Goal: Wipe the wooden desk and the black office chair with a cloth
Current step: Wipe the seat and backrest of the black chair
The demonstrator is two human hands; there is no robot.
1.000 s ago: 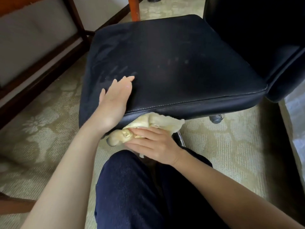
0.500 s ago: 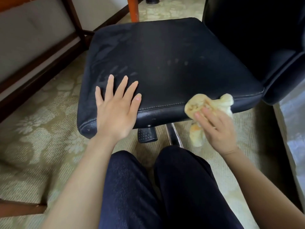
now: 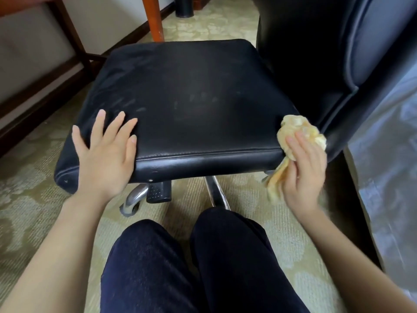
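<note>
Right hand is gripping the bunched yellow cloth against the seat's near-right corner; left hand rests flat and open near-left. Backrest is cut off.

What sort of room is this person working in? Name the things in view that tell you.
Probably a carpeted office or study: a black office chair on castors, a wooden desk leg behind it, and patterned carpet underfoot.
</note>
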